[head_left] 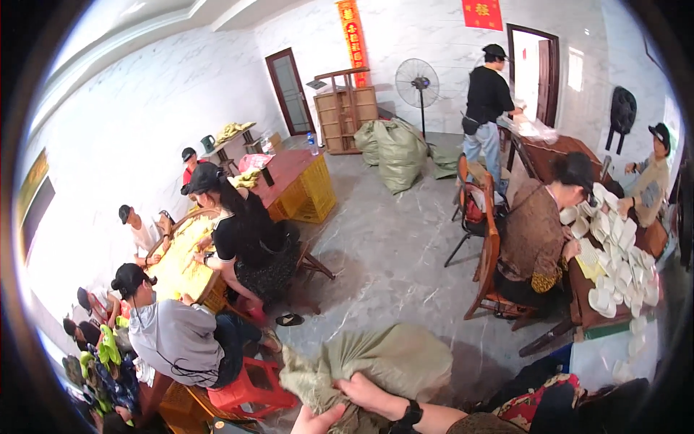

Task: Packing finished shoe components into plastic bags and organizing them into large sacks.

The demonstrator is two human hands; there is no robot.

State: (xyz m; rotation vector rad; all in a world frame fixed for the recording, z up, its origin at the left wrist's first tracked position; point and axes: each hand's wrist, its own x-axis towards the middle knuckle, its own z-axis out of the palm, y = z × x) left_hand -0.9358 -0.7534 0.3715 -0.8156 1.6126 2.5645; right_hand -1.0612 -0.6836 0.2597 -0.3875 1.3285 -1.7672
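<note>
A large olive-green woven sack lies in front of me at the lower middle, bulging to the right, its gathered mouth bunched toward me. My right hand, with a black watch on the wrist, closes round the bunched cloth. Lower down, at the picture's bottom edge, my left hand grips the same gathered part, its thumb pointing right; some of its fingers are cut off or hidden. What the sack contains cannot be seen.
A red plastic stool stands left of the sack, with a person in grey seated there. Several people work round a yellow-covered table. At right, a table holds white cup-shaped pieces. Full sacks and a fan stand behind.
</note>
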